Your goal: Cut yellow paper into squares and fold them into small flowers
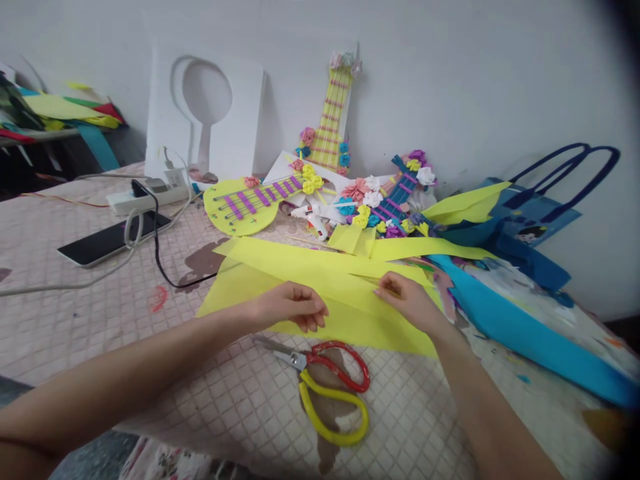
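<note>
A large yellow foam sheet [320, 280] lies across the table in front of me. My left hand [293, 305] rests on its near edge with the fingers curled down and pressed onto it. My right hand [407, 300] sits on the sheet further right, fingertips pinched on a fold of the yellow sheet. Scissors [325, 377] with one red and one yellow handle lie just below my hands on the tablecloth, untouched.
Several paper guitars [250, 203] with flowers, a white glue gun [315, 220], a power strip [150, 193], a phone [110, 240] with cables, a white foam board [207, 113], blue foam strips [525, 333] and a blue bag [540, 213] crowd the table.
</note>
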`<state>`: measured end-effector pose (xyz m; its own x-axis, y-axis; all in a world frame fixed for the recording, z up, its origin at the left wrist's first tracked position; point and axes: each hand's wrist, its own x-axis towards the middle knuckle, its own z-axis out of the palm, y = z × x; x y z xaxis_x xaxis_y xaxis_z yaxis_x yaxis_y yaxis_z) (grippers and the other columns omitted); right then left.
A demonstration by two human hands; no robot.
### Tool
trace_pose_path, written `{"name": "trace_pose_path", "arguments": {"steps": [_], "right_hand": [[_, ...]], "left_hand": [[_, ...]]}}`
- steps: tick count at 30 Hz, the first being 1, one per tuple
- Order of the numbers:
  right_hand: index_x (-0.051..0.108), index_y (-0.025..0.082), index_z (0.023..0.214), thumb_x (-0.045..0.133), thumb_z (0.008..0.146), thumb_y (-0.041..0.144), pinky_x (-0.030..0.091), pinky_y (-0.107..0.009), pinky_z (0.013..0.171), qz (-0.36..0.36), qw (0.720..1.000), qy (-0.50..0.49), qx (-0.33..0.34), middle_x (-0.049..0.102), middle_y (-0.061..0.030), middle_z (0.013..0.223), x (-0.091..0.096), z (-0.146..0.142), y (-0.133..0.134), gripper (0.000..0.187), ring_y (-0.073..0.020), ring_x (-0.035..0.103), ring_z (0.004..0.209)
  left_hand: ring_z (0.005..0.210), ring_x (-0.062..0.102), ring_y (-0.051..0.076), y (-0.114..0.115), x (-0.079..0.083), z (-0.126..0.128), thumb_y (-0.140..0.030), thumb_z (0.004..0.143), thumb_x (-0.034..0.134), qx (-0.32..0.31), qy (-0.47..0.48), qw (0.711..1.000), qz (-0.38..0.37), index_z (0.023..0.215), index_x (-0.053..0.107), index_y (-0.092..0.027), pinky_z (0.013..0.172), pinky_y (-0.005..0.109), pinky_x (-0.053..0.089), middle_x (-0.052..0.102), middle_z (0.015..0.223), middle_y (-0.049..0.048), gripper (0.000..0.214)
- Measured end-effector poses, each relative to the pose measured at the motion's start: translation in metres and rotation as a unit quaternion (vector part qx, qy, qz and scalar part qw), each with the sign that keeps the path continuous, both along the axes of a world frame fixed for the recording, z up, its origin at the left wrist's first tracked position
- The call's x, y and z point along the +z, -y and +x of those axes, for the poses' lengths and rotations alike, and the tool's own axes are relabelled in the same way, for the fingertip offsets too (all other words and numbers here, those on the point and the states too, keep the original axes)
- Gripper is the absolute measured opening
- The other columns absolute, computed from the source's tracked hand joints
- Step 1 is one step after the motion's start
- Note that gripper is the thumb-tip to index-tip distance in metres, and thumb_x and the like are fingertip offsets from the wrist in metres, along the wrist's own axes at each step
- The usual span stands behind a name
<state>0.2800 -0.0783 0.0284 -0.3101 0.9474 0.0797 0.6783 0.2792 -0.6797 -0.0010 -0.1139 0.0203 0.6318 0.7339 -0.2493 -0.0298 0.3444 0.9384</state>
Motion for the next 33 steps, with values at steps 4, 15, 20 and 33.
{"name": "trace_pose_path", "arguments": {"steps": [4,15,20,33], "right_hand": [[0.045,0.026,0.121,0.062,0.079,0.035,0.034,-0.022,0.050,-0.125,0.970,-0.204,0.031,0.055,0.0042,0.067,0.016,-0.008,0.013,0.047,-0.0117,0.046,0.054],[0.067,0.025,0.072,0.071,0.067,0.032,0.042,-0.027,0.050,-0.124,0.929,-0.348,-0.004,0.062,-0.0013,0.071,0.017,-0.002,0.025,0.010,-0.0151,0.054,0.059],[0.066,0.027,0.074,0.077,0.059,0.039,0.044,-0.027,0.048,-0.118,0.920,-0.373,-0.008,0.064,-0.0012,0.077,0.019,-0.002,0.021,0.022,-0.0155,0.058,0.058],[0.069,0.028,0.070,0.059,0.072,0.060,0.041,-0.042,0.086,0.202,0.931,-0.304,0.015,0.059,-0.0068,0.088,0.015,-0.037,0.033,0.033,-0.0257,0.054,0.089]], "left_hand": [[0.080,0.065,0.013,0.007,0.002,0.000,-0.030,0.073,0.071,-0.058,0.092,0.990,-0.086,0.086,0.062,-0.013,0.080,0.029,0.048,0.067,0.103,0.0110,0.024],[0.118,0.051,0.025,-0.003,0.008,-0.004,-0.027,0.079,0.066,0.154,0.214,0.956,-0.128,0.113,0.056,-0.024,0.098,0.043,0.040,0.048,0.134,0.0099,0.035],[0.099,0.063,0.018,-0.008,0.003,-0.005,-0.022,0.074,0.070,0.198,0.165,0.951,-0.169,0.095,0.060,-0.018,0.088,0.032,0.047,0.060,0.119,0.0098,0.023],[0.098,0.064,0.022,0.008,-0.003,0.001,-0.060,0.085,0.041,-0.172,0.188,0.939,-0.230,0.114,0.058,-0.010,0.088,0.033,0.046,0.066,0.109,0.0172,0.060]]}}
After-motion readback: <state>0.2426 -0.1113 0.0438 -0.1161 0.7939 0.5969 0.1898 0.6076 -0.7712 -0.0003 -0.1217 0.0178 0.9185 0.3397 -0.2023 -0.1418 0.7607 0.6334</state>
